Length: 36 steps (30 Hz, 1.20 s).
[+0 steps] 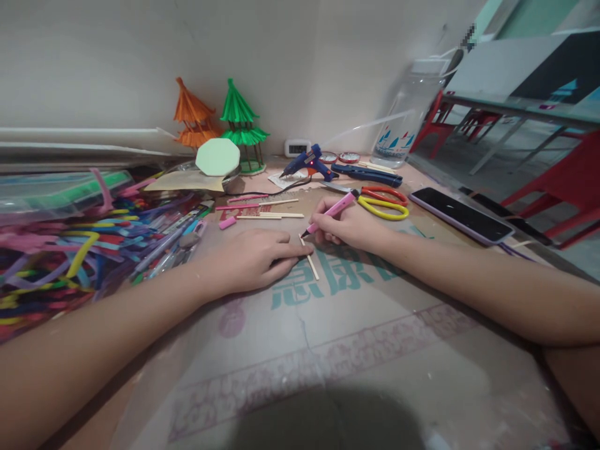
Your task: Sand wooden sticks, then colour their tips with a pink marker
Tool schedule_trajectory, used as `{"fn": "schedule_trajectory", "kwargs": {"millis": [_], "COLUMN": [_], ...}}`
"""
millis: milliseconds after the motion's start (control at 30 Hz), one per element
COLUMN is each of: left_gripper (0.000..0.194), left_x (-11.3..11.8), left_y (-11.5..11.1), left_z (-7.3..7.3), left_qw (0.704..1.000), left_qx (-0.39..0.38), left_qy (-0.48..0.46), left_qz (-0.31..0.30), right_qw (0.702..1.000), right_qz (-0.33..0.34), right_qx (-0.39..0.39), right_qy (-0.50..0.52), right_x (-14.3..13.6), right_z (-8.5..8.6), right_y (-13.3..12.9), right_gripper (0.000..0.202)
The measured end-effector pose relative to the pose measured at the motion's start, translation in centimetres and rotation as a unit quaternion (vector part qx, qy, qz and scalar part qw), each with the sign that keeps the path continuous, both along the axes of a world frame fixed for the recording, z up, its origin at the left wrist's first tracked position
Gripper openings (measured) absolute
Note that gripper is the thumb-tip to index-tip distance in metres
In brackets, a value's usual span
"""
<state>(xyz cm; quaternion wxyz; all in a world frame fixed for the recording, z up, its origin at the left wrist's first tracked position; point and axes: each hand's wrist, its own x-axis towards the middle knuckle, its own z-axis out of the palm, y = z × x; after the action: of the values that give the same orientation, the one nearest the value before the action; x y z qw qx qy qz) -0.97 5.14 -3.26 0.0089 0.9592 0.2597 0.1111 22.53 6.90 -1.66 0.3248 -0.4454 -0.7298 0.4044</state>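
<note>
In my right hand is a pink marker pen, gripped like a writing tool, its dark tip at the upper end of a thin wooden stick. My left hand rests low on the work surface, with its index finger stretched across that stick and pressing it down. Part of the stick is hidden under the fingertip. A pink pen cap lies just beyond my left hand. Behind it are several plain wooden sticks and a few pink-coloured sticks.
Scissors, a blue glue gun, a utility knife and a phone lie beyond my hands. Colourful pipe cleaners heap at left. Orange and green pavilion models and a water bottle stand behind.
</note>
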Motion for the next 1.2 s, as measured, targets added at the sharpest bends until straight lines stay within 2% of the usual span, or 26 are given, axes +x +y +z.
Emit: {"fn": "schedule_trajectory", "kwargs": {"millis": [100, 300, 433, 633, 900, 1200], "left_gripper": [0.040, 0.039, 0.040, 0.035, 0.037, 0.037], "left_x": [-0.04, -0.03, -0.03, -0.31, -0.16, -0.09], "left_y": [0.00, -0.09, -0.17, -0.46, -0.46, -0.34], "left_z": [-0.11, -0.10, 0.08, 0.09, 0.25, 0.25], "left_qw": [1.000, 1.000, 0.999, 0.996, 1.000, 1.000], "left_qx": [0.002, 0.018, 0.035, 0.076, 0.006, -0.003], "left_qy": [0.001, 0.002, -0.001, -0.010, 0.004, -0.002], "left_qz": [-0.001, 0.001, 0.006, -0.036, -0.020, -0.020], "right_qw": [1.000, 0.999, 0.998, 0.997, 1.000, 1.000], "right_qz": [0.002, -0.036, -0.021, -0.017, 0.004, 0.007], "right_qx": [-0.005, 0.019, 0.022, 0.013, 0.010, 0.012], "right_qy": [0.006, 0.029, 0.050, 0.077, 0.016, -0.013], "right_x": [-0.09, -0.08, 0.01, -0.14, 0.03, -0.02], "right_z": [0.15, 0.01, -0.22, -0.49, -0.22, -0.09], "right_y": [-0.16, -0.06, 0.12, 0.19, 0.58, 0.73], "right_gripper": [0.015, 0.017, 0.014, 0.003, 0.009, 0.010]}}
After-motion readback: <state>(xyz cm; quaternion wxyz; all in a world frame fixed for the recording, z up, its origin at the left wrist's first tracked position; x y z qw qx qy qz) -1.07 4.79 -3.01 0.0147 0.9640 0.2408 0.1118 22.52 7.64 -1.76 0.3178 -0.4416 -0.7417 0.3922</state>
